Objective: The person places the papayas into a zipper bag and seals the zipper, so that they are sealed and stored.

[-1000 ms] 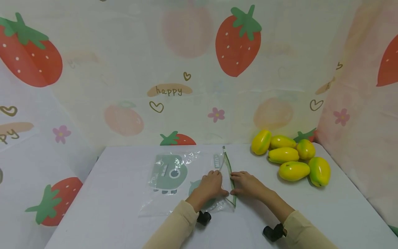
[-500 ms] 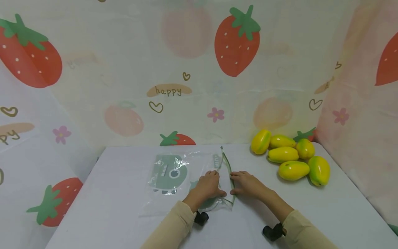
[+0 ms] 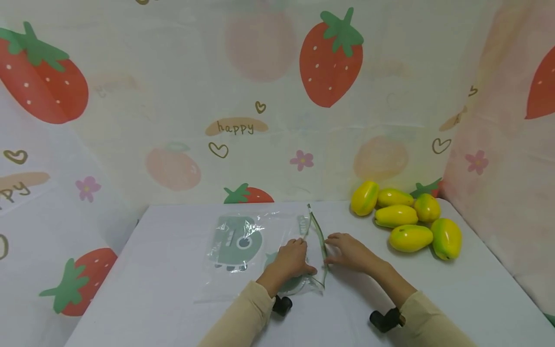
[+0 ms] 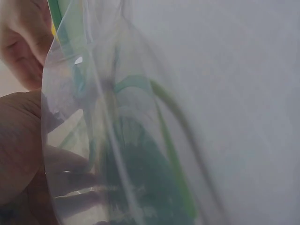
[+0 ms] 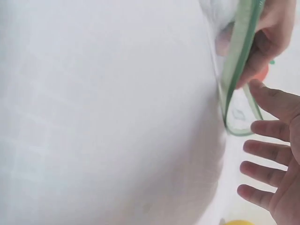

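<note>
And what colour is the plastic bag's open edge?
The plastic bag's open edge is green, clearest in the right wrist view.

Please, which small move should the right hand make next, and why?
Perhaps the right hand should reach toward the nearest yellow fruit: the clear bag gapes open at its green edge, the left hand is on it, and the right fingers are straight and spread.

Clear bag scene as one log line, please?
left hand: on bag; right hand: fingers spread, by bag's mouth; mouth: open; fruits: on table
</note>
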`<state>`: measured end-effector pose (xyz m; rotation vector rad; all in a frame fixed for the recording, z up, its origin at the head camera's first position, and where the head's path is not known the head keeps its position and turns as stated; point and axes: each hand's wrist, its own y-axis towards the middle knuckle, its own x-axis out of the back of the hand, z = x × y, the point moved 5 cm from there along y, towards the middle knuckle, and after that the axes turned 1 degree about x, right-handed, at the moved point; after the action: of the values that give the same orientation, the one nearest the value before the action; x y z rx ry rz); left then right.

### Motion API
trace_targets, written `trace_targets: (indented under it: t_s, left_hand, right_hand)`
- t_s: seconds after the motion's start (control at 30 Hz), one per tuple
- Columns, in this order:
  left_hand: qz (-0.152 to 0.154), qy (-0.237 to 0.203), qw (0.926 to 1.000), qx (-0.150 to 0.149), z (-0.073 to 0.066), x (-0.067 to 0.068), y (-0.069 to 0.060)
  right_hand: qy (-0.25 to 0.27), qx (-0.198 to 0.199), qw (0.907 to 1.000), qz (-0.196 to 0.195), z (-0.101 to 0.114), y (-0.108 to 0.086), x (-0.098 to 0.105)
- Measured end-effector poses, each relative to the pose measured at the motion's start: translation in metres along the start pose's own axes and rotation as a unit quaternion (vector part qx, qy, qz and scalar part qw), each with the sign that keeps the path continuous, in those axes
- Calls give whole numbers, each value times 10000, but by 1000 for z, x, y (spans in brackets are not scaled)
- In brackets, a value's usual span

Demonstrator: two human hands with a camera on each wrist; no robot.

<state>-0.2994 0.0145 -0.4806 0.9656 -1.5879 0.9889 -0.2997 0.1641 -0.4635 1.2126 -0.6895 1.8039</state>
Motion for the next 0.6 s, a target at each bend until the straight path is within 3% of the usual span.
trace_targets:
  t_s: [0.3, 0.6]
  left_hand:
    - [40, -174, 9998, -1, 0, 3, -1]
    - [28, -38, 10000, -55, 0, 1, -1]
  right_hand:
    - [70, -127, 9996, -231, -11, -9, 24]
    - [-253, -265, 9988, -332, -27, -21, 48]
